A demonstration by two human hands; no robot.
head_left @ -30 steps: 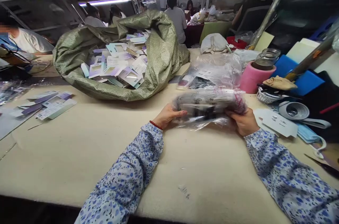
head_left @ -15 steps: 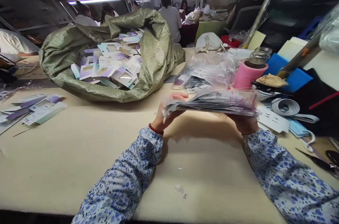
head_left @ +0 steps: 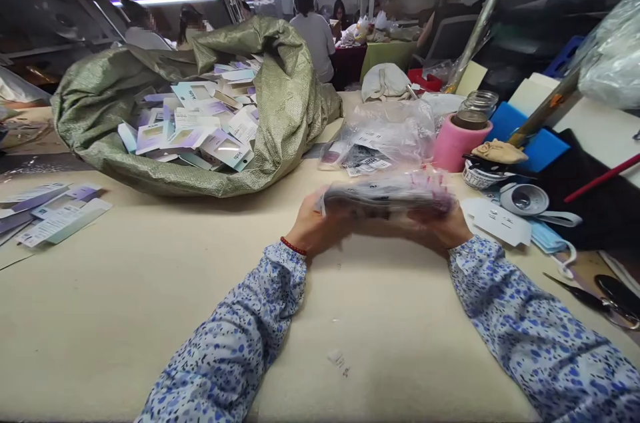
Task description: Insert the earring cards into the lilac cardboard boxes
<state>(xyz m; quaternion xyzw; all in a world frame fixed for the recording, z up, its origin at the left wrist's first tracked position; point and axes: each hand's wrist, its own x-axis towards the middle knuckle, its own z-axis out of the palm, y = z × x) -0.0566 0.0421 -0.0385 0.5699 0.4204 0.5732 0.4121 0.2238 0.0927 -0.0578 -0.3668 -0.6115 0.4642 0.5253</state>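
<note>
Both hands hold one stack of clear plastic bags (head_left: 385, 196) just above the beige table (head_left: 150, 290). My left hand (head_left: 314, 228) grips the stack's left end, a red bead bracelet on its wrist. My right hand (head_left: 443, 226) grips the right end from below. The stack is blurred; dark printed contents and pink edges show through. Both sleeves are white with blue flowers.
A big green woven sack (head_left: 165, 103) of lilac and white cards lies open behind. A clear bag of packets (head_left: 385, 136), a pink roll with a jar (head_left: 457, 140), tape (head_left: 520, 200) and scissors (head_left: 600, 300) sit at the right. Loose cards (head_left: 50, 210) lie left. Other people work behind.
The stack, lifted and held flat half a second ago, has come down closer to the table and toward me. My hands have closed in on its ends.
</note>
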